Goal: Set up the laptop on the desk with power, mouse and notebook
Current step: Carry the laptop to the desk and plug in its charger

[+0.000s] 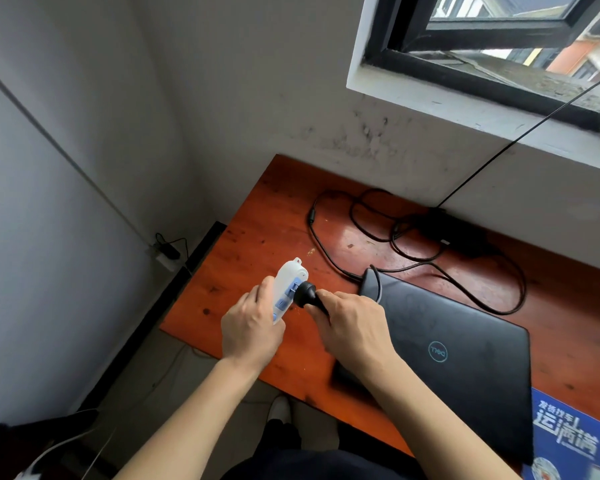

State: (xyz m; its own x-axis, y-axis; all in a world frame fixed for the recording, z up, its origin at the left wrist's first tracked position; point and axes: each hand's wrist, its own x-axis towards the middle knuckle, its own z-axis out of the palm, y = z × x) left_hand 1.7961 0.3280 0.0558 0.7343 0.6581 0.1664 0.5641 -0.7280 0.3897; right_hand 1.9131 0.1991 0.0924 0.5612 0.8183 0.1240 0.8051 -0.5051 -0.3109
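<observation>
— Now, left hand (252,327) wrapped around white power strip (290,289), lifted over desk (257,244) edge. Why raised?
— Steadies sockets against push. Right hand (352,329) clamped on black plug (307,292), prongs at slots. Laptop (458,351) closed, just right; charger cable (413,258) coiled behind.

Light source: daylight admitted through the window (499,46), far right.
Glare: sheen seen on the desk (378,244).
Distortion: edges bowed by wide-angle lens.
</observation>
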